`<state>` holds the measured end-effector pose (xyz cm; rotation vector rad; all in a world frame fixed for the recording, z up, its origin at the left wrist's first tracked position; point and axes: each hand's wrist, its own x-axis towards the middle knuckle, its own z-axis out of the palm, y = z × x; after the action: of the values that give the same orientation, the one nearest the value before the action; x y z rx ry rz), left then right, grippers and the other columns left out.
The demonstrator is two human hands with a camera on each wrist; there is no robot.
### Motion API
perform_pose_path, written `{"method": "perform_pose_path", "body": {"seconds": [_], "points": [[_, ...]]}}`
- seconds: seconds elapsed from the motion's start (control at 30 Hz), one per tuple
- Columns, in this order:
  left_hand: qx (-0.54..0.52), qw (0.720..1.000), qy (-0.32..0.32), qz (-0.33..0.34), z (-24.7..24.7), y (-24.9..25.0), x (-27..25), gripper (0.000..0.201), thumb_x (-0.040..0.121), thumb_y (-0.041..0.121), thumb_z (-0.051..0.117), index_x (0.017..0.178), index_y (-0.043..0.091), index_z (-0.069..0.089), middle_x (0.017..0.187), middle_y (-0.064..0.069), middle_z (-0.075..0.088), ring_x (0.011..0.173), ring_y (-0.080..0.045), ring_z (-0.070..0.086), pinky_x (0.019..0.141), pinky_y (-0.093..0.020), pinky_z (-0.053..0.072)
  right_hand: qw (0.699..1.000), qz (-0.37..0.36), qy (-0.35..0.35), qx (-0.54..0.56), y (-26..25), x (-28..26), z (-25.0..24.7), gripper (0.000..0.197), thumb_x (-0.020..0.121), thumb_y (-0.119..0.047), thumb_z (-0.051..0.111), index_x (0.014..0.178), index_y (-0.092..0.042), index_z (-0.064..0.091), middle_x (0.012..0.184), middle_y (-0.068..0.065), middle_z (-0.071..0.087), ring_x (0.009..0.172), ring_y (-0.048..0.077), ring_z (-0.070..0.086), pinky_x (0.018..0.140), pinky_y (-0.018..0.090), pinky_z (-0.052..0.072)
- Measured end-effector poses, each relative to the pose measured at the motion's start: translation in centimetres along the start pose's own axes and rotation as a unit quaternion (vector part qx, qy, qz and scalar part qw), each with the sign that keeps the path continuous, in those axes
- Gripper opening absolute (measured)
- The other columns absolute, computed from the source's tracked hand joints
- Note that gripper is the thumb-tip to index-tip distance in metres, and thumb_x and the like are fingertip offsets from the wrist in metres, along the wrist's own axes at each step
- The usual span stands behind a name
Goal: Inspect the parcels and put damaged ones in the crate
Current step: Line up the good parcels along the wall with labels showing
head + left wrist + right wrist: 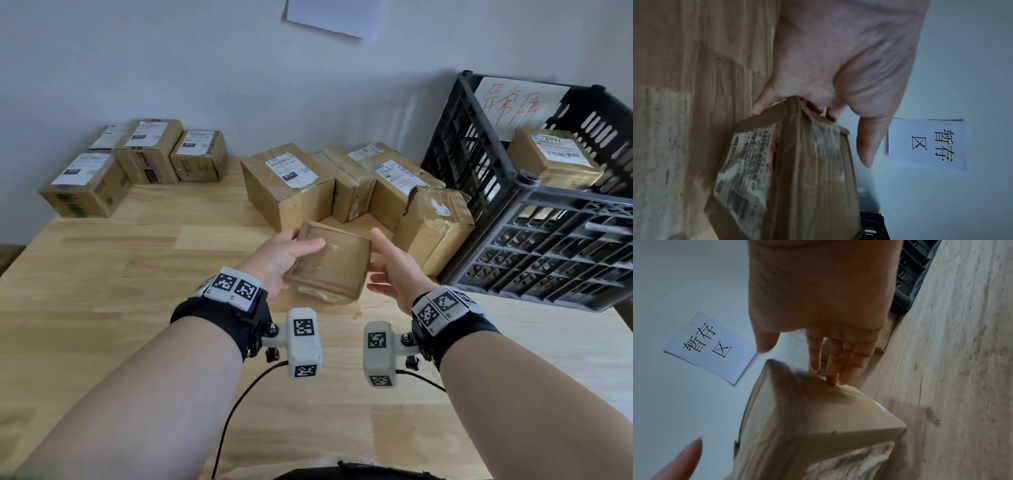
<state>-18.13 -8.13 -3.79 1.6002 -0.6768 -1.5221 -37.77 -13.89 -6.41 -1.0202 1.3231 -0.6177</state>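
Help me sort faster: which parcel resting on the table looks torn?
The parcel next to the crate, the torn parcel: its top is ripped and crumpled, unlike the others.

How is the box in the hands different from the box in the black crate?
The held box is up off the table, tilted, gripped by the left hand; the crate box sits flat inside the crate, untouched. The held box shows a plain taped side on top; the crate box shows its white label. Both are small brown cardboard.
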Motion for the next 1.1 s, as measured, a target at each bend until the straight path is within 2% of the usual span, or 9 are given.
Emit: {"method": "perform_pose_path", "body": {"seconds": [0.13,0.3,0.47,0.53,0.6,0.8,0.87,0.97,1.1], "points": [[-0.013,0.999,-0.003,-0.036,-0.8,-0.1,-0.3,0.043,0.075,0.035,0.077,0.111,0.031,0.055,0.124,0.004,0.049,0.119,-0.021,0.043,0.104,-0.068,0.029,0.999,-0.035,0.008,0.018,-0.7,0.0,-0.3,0.03,0.095,-0.034,0.061,0.121,-0.018,0.062,0.095,0.005,0.07,0.075,0.015,0.055,0.088,0.036,0.054],[-0.046,0.996,0.036,-0.071,-2.0,-2.0,0.4,0.094,0.076,0.028,0.077,0.151,0.028,0.021,0.126,-0.013,0.058,0.106,-0.03,0.062,0.088,-0.054,0.048,0.994,-0.078,-0.041,-0.069,-1.0,0.4,1.0,0.047,0.083,0.003,0.069,0.122,-0.022,0.062,0.099,-0.001,0.069,0.102,0.02,0.063,0.094,0.035,0.049],[-0.008,0.991,0.125,-0.053,-3.6,-2.1,0.9,0.084,0.083,0.032,0.075,0.151,0.029,0.025,0.132,-0.01,0.056,0.115,-0.027,0.055,0.097,-0.052,0.044,0.987,-0.036,0.003,-0.158,-1.5,0.8,1.8,0.076,0.079,-0.02,0.08,0.145,-0.02,0.042,0.133,0.003,0.049,0.118,0.023,0.05,0.097,0.037,0.043],[0.027,0.987,0.153,-0.036,-4.2,-1.8,0.9,0.066,0.088,0.029,0.07,0.145,0.023,0.037,0.108,-0.003,0.062,0.098,-0.019,0.058,0.084,-0.04,0.05,0.978,0.018,0.008,-0.209,-1.1,1.1,1.5,0.088,0.079,-0.035,0.08,0.151,-0.019,0.032,0.146,0.008,0.042,0.129,0.028,0.045,0.101,0.044,0.042],[0.063,0.983,0.168,-0.023,-4.5,-1.6,0.8,0.048,0.091,0.019,0.066,0.136,0.018,0.049,0.102,-0.003,0.062,0.087,-0.017,0.056,0.072,-0.033,0.049,0.966,0.076,-0.03,-0.247,-0.5,1.3,1.5,0.087,0.08,-0.05,0.075,0.149,-0.017,0.034,0.145,0.01,0.045,0.126,0.031,0.048,0.095,0.048,0.045],[0.057,0.98,0.166,-0.09,-5.1,-3.6,1.4,0.019,0.099,0.01,0.043,0.098,0.011,0.062,0.118,-0.012,0.064,0.11,-0.033,0.058,0.096,-0.048,0.048,0.958,0.12,-0.102,-0.239,0.9,1.4,2.3,0.062,0.086,-0.059,0.063,0.127,-0.014,0.054,0.12,0.005,0.063,0.111,0.024,0.059,0.102,0.048,0.046],[0.023,0.982,0.155,-0.108,-5.2,-4.4,1.5,0.019,0.099,0.016,0.045,0.104,0.007,0.061,0.123,-0.01,0.062,0.113,-0.035,0.058,0.098,-0.05,0.048,0.959,0.134,-0.112,-0.224,0.9,1.1,2.1,0.053,0.089,-0.058,0.059,0.119,-0.015,0.053,0.113,0.003,0.061,0.111,0.025,0.057,0.105,0.049,0.045],[-0.012,0.982,0.136,-0.128,-5.3,-5.0,1.6,0.015,0.096,0.018,0.055,0.105,0.009,0.062,0.124,-0.013,0.061,0.112,-0.038,0.058,0.095,-0.052,0.051,0.952,0.153,-0.131,-0.229,0.7,0.5,1.6,0.052,0.089,-0.062,0.056,0.121,-0.022,0.047,0.132,0.009,0.052,0.115,0.032,0.052,0.108,0.05,0.042],[-0.057,0.986,0.113,-0.107,-4.5,-4.2,1.2,0.019,0.099,0.028,0.052,0.103,0.014,0.063,0.113,-0.014,0.064,0.105,-0.035,0.061,0.075,-0.046,0.054,0.967,0.123,-0.114,-0.194,0.4,0.3,1.2,0.09,0.079,-0.071,0.058,0.15,-0.025,0.029,0.157,0.012,0.03,0.136,0.039,0.037,0.11,0.055,0.035]]}}
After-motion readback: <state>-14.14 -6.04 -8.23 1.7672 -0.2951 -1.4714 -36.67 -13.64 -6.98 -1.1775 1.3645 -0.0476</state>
